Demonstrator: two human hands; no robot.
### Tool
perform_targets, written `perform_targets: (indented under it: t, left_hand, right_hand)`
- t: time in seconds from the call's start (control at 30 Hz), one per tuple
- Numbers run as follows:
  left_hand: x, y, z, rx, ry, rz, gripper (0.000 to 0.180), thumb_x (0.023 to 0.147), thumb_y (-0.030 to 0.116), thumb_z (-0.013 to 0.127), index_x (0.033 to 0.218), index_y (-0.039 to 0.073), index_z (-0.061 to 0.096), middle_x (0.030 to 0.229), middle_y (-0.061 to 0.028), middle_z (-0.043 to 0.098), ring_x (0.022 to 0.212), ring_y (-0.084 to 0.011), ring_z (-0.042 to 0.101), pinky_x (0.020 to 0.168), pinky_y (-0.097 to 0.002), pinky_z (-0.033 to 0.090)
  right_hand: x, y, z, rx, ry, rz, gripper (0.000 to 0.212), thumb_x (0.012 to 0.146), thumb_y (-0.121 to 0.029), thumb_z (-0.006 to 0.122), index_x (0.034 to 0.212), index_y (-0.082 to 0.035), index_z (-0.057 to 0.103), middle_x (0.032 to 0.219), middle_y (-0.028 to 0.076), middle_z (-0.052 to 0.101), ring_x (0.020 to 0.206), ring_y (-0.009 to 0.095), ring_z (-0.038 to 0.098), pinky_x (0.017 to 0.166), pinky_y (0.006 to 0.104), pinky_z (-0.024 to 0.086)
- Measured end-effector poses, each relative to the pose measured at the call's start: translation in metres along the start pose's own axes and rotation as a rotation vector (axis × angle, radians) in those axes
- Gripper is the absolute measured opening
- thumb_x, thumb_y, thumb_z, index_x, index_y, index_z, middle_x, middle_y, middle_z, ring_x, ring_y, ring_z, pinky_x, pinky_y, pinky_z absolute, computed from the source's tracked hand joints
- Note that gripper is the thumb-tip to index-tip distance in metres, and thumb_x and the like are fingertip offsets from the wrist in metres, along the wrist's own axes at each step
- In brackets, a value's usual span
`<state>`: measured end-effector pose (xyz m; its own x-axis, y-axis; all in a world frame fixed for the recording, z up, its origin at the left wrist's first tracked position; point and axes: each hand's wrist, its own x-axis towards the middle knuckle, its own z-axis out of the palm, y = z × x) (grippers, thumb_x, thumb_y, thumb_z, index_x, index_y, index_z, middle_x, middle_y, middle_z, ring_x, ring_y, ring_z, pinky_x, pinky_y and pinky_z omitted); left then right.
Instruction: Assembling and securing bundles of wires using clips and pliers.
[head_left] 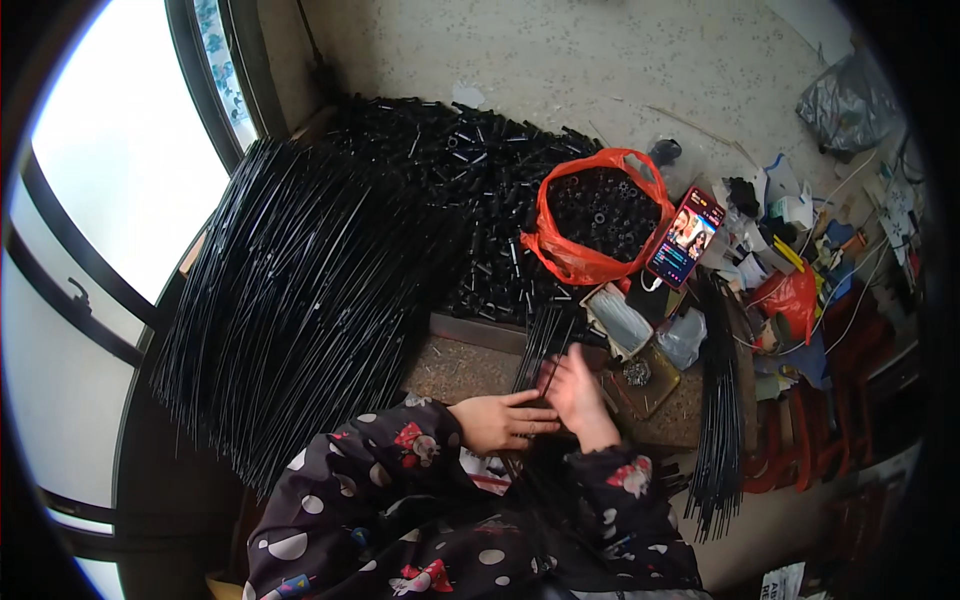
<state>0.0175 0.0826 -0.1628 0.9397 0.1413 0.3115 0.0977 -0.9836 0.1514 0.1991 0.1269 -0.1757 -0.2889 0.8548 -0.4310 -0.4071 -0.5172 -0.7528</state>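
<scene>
A small bundle of thin black rods (543, 345) lies between my hands, running from the workbench toward my lap. My left hand (497, 422) reaches across its lower part with the fingers stretched out, touching or just over the rods. My right hand (578, 395) stands on edge at the bundle's right side, palm turned toward it and fingers apart, a few smeared by motion. Whether it touches the rods I cannot tell. Behind them is a heap of short black tube-like pieces (470, 165). A red plastic bag (570, 268) full of small black ring-shaped parts sits to its right.
A large stack of long black rods (300, 290) fills the left side by the window. A lit phone (686, 238) leans beside the red bag. Another rod bundle (716, 420) hangs over the bench's right edge. Nearby are a clear-topped box (619, 322) and clutter with cables.
</scene>
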Motion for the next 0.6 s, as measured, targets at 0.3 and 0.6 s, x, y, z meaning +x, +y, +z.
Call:
perform_targets:
  t: [0.3,0.6]
  left_hand:
    - [-0.004,-0.005,-0.003,-0.031,0.110,-0.117,0.047,0.065,0.026,0.060,0.110,0.010,0.056,0.132,-0.0108,0.042,0.123,-0.0256,0.038,0.104,-0.0521,0.019]
    - [-0.008,-0.014,0.006,-0.416,0.246,-0.132,0.051,0.067,0.022,0.063,0.114,0.004,0.053,0.113,-0.0129,0.056,0.110,-0.0278,0.051,0.098,-0.0416,0.035]
  right_hand:
    - [-0.007,-0.048,0.056,-0.612,0.123,-0.847,0.042,0.094,-0.023,0.044,0.131,-0.004,0.038,0.122,0.012,0.050,0.105,0.017,0.051,0.086,0.0263,0.040]
    - [-0.052,-0.015,0.048,-0.389,-0.378,-0.491,0.057,0.091,-0.048,0.038,0.114,0.002,0.054,0.114,0.014,0.056,0.109,0.021,0.051,0.092,0.0327,0.038]
